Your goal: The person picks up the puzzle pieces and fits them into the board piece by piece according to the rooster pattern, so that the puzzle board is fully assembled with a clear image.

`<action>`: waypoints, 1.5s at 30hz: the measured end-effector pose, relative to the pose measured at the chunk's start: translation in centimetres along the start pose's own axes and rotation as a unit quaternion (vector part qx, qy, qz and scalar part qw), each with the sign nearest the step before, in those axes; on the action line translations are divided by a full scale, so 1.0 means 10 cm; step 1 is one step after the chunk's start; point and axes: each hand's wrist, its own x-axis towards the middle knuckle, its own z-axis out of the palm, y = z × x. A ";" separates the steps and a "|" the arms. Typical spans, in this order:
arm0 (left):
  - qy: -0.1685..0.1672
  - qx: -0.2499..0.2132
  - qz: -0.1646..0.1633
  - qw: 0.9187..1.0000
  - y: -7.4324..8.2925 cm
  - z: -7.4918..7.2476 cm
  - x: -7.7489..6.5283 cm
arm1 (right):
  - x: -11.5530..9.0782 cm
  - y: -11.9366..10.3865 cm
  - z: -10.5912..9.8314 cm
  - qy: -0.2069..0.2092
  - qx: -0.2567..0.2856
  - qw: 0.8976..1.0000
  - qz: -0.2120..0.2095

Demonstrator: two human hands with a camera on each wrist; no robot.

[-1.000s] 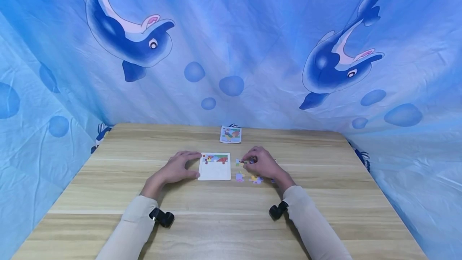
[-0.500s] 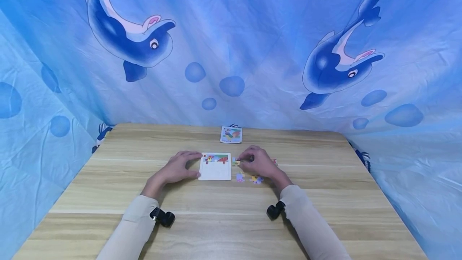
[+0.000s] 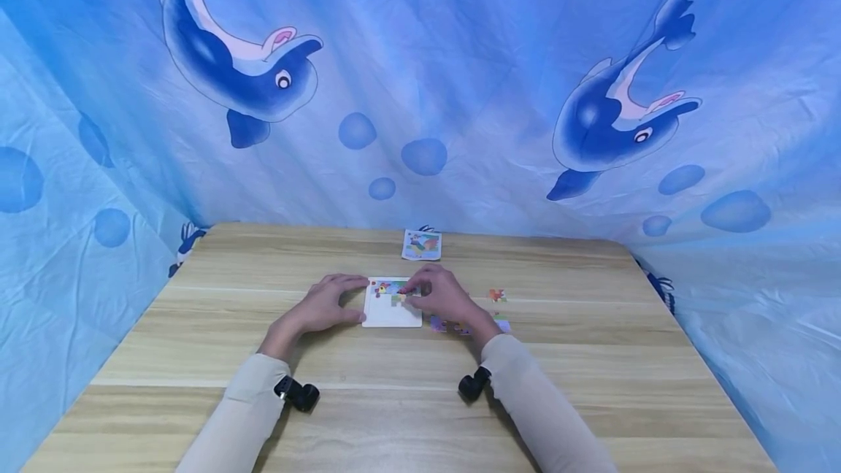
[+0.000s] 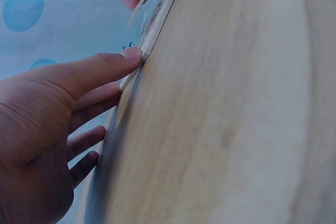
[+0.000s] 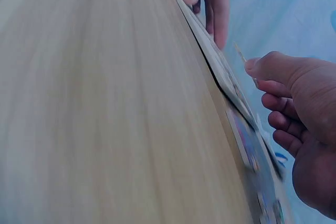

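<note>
My left hand [image 3: 322, 304] rests at the left side of a white puzzle tray [image 3: 377, 316], thumb and forefinger spread and touching its edge. Colourful joined pieces [image 3: 384, 287] fill the tray's far strip. Over the tray's right part, my right hand [image 3: 442, 292] pinches a puzzle piece [image 3: 398, 300] between thumb and forefinger. In the right wrist view, that thin piece [image 5: 239, 52] is seen edge-on, tilted and raised above the tray [image 5: 210, 56]. The right hand hides part of the tray in the head view.
Several loose puzzle pieces [image 3: 497, 295] lie right of the tray, some partly hidden by the right wrist. A small picture card [image 3: 422, 245] lies near the table's back edge. A blue dolphin-printed curtain [image 3: 486, 35] stands behind the wooden table [image 3: 388, 414].
My right hand has picked up a puzzle piece from the loose ones and moved left with it over the tray. The left hand stays at the tray's left edge.
</note>
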 end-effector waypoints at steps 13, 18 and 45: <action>-0.001 0.000 -0.005 1.000 0.01 -0.01 0.00 | 0.18 -0.13 0.26 -0.007 -0.005 1.000 -0.002; 0.000 0.000 0.000 1.000 0.01 0.00 -0.01 | 0.21 -0.15 0.32 -0.009 -0.004 1.000 -0.004; -0.003 -0.003 -0.006 1.000 -0.02 -0.01 -0.01 | 0.23 -0.16 0.36 0.000 -0.065 0.998 -0.024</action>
